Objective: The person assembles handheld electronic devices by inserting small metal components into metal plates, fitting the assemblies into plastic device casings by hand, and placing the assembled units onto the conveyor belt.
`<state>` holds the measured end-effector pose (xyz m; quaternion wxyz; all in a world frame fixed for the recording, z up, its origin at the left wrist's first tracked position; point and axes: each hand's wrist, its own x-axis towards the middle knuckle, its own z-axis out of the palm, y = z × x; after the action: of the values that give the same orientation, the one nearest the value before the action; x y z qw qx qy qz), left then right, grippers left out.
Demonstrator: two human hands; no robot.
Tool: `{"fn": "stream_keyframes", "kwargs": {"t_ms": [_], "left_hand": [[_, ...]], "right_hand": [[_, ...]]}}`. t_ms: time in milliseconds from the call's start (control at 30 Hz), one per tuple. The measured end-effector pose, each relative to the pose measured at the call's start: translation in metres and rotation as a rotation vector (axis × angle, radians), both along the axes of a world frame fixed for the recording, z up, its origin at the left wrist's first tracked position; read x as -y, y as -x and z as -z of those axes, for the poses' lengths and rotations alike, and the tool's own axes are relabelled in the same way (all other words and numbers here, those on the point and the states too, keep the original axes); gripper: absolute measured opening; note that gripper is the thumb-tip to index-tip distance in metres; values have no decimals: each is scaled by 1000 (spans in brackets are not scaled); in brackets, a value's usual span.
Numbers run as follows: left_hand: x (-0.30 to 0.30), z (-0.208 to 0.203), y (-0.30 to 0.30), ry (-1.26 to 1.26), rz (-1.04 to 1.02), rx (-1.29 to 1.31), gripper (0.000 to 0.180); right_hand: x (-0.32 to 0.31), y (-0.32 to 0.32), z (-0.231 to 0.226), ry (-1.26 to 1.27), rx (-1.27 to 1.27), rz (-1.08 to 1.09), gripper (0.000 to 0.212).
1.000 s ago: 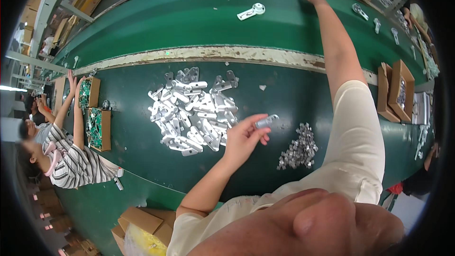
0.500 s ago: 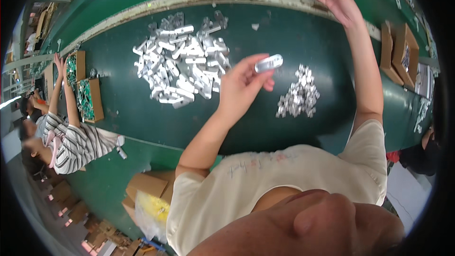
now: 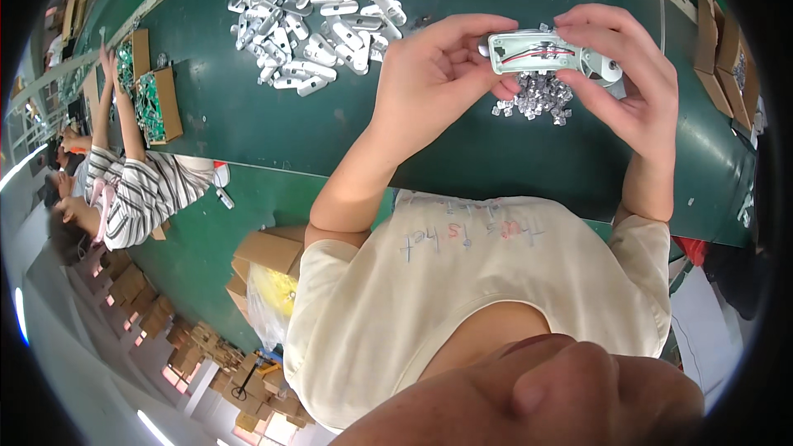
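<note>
In front of me, my two hands hold a pale-green plastic housing [image 3: 529,43] between them. It is long and round-ended, open on the face turned to me, with red and dark wires inside. A rounded clear-and-white part is at its right end. My left hand [image 3: 434,74] grips the left end with thumb and fingers, and a small silvery edge shows there. My right hand [image 3: 640,74] pinches the right end. Just below the housing lies a heap of small shiny metal pieces [image 3: 543,99], partly hidden. Left of my hands are many silver oblong covers [image 3: 339,9].
Dark green worktable [image 3: 330,128] lies under everything. Cartons [image 3: 169,103] of green parts stand at the left, beside a co-worker in a striped shirt [image 3: 149,198]. More cartons [image 3: 733,74] are at the right. An open box [image 3: 268,252] with yellow contents sits on the floor.
My right hand has come back from the far right, bringing the housing in front of me. My left hand, which held a silver cover, now grips the housing's left end. The view has shifted.
</note>
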<state>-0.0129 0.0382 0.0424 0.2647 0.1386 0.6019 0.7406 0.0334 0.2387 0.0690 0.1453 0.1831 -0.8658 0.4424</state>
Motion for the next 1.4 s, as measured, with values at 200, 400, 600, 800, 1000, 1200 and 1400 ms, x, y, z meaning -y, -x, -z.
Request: {"fn": "stream_keyframes", "kwargs": {"t_ms": [200, 400, 600, 800, 1000, 1200, 1400], "left_hand": [[-1, -6, -3, -6, 57, 45, 31], [-3, -6, -5, -9, 66, 49, 31], [-4, -8, -7, 1, 61, 51, 33], [-4, -9, -7, 32, 83, 39, 33], [-5, -9, -6, 23, 81, 24, 32], [-6, -9, -8, 7, 60, 4, 30], [-4, -8, -7, 55, 60, -70, 22]], "right_hand": [[4, -1, 0, -62, -13, 8, 27], [3, -8, -4, -111, 37, 9, 29], [5, -10, -7, -117, 25, 38, 30], [6, -13, -6, -114, 24, 39, 30], [5, -13, -6, -131, 41, 61, 29], [7, -13, -7, -153, 17, 70, 29], [10, -15, -5, -158, -26, 73, 31]]}}
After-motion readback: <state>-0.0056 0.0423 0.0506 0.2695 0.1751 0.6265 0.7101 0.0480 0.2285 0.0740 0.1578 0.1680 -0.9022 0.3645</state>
